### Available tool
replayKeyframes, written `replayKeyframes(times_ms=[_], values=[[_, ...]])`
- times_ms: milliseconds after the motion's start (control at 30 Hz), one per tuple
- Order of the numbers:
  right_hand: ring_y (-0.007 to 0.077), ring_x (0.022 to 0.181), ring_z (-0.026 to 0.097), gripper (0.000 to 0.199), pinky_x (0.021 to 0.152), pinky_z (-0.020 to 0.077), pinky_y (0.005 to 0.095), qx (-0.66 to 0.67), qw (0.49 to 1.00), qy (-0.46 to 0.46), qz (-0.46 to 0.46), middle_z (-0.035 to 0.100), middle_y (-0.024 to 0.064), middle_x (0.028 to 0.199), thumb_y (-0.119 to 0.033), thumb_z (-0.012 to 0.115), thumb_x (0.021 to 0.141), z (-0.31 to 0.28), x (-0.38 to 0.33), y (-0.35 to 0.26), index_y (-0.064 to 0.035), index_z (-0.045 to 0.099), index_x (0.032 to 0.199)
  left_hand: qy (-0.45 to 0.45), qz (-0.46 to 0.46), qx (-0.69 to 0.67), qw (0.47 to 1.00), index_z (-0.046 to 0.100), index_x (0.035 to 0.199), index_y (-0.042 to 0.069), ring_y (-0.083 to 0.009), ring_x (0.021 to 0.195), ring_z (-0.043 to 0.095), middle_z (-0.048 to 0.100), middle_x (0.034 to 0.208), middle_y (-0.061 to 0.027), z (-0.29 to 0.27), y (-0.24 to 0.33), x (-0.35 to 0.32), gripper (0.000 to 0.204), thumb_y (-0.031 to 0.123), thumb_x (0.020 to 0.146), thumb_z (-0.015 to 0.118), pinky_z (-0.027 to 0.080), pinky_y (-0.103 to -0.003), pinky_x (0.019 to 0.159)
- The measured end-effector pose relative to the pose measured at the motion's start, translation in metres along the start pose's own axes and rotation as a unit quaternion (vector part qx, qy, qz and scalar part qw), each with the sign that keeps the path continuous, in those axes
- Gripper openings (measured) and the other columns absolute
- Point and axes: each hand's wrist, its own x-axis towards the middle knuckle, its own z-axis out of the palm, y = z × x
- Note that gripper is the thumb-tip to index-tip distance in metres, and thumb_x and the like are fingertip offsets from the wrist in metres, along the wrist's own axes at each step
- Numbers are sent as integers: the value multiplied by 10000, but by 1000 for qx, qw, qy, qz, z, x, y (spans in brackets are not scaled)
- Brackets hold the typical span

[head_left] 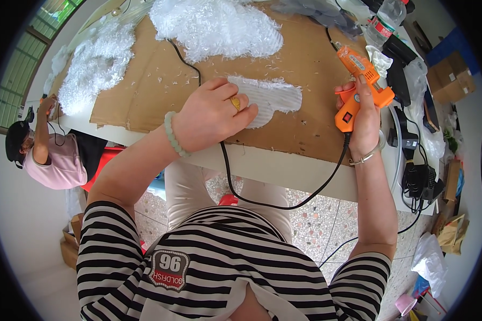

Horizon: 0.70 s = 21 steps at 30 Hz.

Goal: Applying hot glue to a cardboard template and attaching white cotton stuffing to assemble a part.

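Observation:
My right hand (365, 120) is wrapped round an orange hot glue gun (349, 109), whose nozzle end points away from me, up and to the left. A black cord (305, 203) runs from the gun's handle, loops over the table's front edge and goes under my left wrist. My left hand (214, 115) is closed with curled fingers at the left end of a flat white ribbed piece (268, 99) with frayed, shaggy edges. That piece lies on a brown cardboard sheet (316, 134). My left fingertips are partly hidden, and the piece's left end lies under them.
Heaps of shiny white fringed pieces (214, 29) lie at the far side, with another pile (99, 67) at the left. A plastic bottle (385, 24), black adapters (420, 179) and cords crowd the right side. Another person (53, 150) works at the table's left end.

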Motion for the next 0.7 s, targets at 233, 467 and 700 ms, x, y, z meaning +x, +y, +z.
replayKeyframes(times_ms=[233, 467, 700], values=[[101, 621, 523, 326, 567, 432, 240, 5, 1000, -9, 0, 615, 47, 785, -310, 508, 933, 0, 0, 0, -49, 556, 1123, -84, -14, -35, 996, 601, 921, 56, -220, 829, 569, 576, 886, -51, -1, -2, 0, 276, 115, 651, 615, 476, -357, 772], [117, 602, 534, 273, 548, 424, 236, 3, 1000, -2, 1, 618, 62, 777, -320, 510, 934, 1, -1, -1, -59, 557, 1001, -110, -1, -37, 993, 613, 875, 60, -177, 836, 563, 584, 863, -24, -4, -6, 4, 191, 100, 693, 573, 452, -312, 778], [108, 647, 552, 264, 588, 453, 247, 9, 1000, 6, 9, 623, 63, 792, -303, 517, 930, 0, 0, 0, -61, 555, 1030, -125, -19, -43, 991, 612, 887, 29, -186, 839, 578, 599, 865, -46, -7, -1, 1, 189, 88, 713, 566, 447, -312, 770]])
